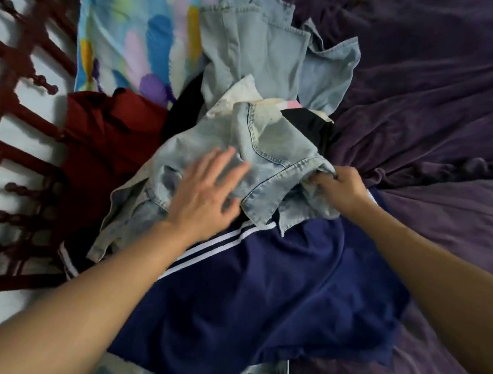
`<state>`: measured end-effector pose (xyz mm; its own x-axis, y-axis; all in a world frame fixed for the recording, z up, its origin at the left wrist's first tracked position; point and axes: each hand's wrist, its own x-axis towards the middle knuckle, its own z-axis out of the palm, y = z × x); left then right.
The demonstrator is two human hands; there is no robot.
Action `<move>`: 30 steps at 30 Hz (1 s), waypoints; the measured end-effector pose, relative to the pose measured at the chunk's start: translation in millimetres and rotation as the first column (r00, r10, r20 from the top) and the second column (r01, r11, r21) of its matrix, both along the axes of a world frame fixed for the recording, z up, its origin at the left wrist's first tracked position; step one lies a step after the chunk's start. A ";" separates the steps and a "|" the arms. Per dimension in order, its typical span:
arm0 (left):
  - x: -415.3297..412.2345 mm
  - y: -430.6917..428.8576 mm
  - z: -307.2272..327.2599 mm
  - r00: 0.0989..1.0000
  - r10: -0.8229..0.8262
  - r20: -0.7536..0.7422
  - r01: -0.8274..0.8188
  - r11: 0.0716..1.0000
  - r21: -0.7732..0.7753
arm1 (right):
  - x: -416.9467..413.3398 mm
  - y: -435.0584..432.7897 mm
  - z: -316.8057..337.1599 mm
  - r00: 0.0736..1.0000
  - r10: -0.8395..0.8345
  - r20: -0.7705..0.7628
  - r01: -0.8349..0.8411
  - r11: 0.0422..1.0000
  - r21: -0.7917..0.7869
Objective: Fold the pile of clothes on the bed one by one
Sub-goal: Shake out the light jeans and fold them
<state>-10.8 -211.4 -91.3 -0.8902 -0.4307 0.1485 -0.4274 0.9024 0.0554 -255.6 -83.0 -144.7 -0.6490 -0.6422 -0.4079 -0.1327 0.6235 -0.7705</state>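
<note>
The pile of clothes (257,188) lies heaped mid-bed, where a plush, creased purple blanket (453,104) meets a smooth sheet (134,30) printed with bright blotches. On top is a crumpled pale denim garment (274,159), stiff and seamed, its long axis running from near left to far right. The left hand (207,191) rests flat on it with fingers spread. The right hand (339,186) is curled round its stitched right-hand edge. Under it is a soft navy garment (255,298) with white stripes, and a dark red garment (110,137) lies to the left, by a turned wooden rail (5,130).
</note>
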 end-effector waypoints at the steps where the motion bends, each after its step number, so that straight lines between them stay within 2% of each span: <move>1: -9.7 14.3 0.7 0.998 -0.033 0.056 0.029 0.997 0.074 | -3.4 7.4 19.3 0.999 -0.033 0.038 0.035 0.998 -0.044; 3: -27.5 35.7 2.7 0.983 0.023 0.180 -0.052 0.986 0.161 | -10.0 22.1 59.2 0.993 -0.014 0.117 0.027 0.994 -0.107; 5: -43.8 46.3 8.0 0.977 0.117 0.181 -0.150 0.972 0.181 | -15.0 35.3 96.6 0.984 0.092 0.153 -0.075 0.990 -0.116; 7: -60.0 49.3 21.1 0.990 0.134 0.050 -0.143 0.956 0.255 | -20.8 47.5 127.5 0.966 0.180 0.183 -0.163 0.981 -0.106; 9: -73.2 47.3 44.2 0.981 0.176 -0.088 -0.125 0.903 0.412 | -30.0 60.8 153.6 0.949 0.235 0.208 -0.218 0.971 -0.104; 12: -88.6 40.7 93.9 0.899 0.361 -0.247 -0.144 0.777 0.613 | -46.9 82.1 180.7 0.968 0.249 0.045 -0.247 0.968 -0.034; 16: -107.7 52.4 172.4 0.876 0.429 -0.222 -0.029 0.506 0.862 | -59.0 103.4 207.4 0.976 0.118 -0.184 -0.129 0.990 -0.050; 17: -110.1 60.0 190.4 0.879 0.422 -0.222 -0.009 0.479 0.878 | -62.0 108.0 217.4 0.976 0.074 -0.205 -0.093 0.992 -0.087; 19: -109.4 79.7 225.3 0.908 0.364 -0.206 -0.021 0.532 0.847 | -68.4 120.6 243.3 0.965 0.018 -0.261 -0.060 0.986 -0.154; 20: -106.9 90.8 241.3 0.940 0.295 -0.171 -0.042 0.596 0.802 | -71.1 128.4 258.7 0.951 0.016 -0.309 -0.072 0.983 -0.169; 21: -103.3 102.2 255.6 0.969 0.215 -0.118 -0.065 0.691 0.720 | -73.3 137.3 275.3 0.932 0.027 -0.361 -0.098 0.979 -0.179; 23: -96.9 125.5 278.7 0.995 0.100 -0.022 -0.079 0.889 0.451 | -74.9 157.0 309.1 0.880 0.061 -0.470 -0.164 0.970 -0.181; 24: -96.4 136.3 289.2 0.997 0.073 -0.028 -0.060 0.941 0.334 | -74.8 167.8 325.1 0.848 0.072 -0.525 -0.190 0.966 -0.175; 25: -97.7 146.7 300.2 0.996 0.046 -0.083 -0.022 0.963 0.268 | -74.9 179.1 340.0 0.812 0.076 -0.579 -0.208 0.964 -0.166; 27: -101.1 168.0 325.5 0.968 0.015 -0.252 0.050 0.967 0.248 | -75.9 202.5 364.7 0.732 0.053 -0.679 -0.221 0.962 -0.163; 30: -102.6 198.9 370.7 0.862 0.101 -0.497 0.140 0.894 0.425 | -80.1 236.5 392.7 0.611 -0.031 -0.791 -0.223 0.952 -0.210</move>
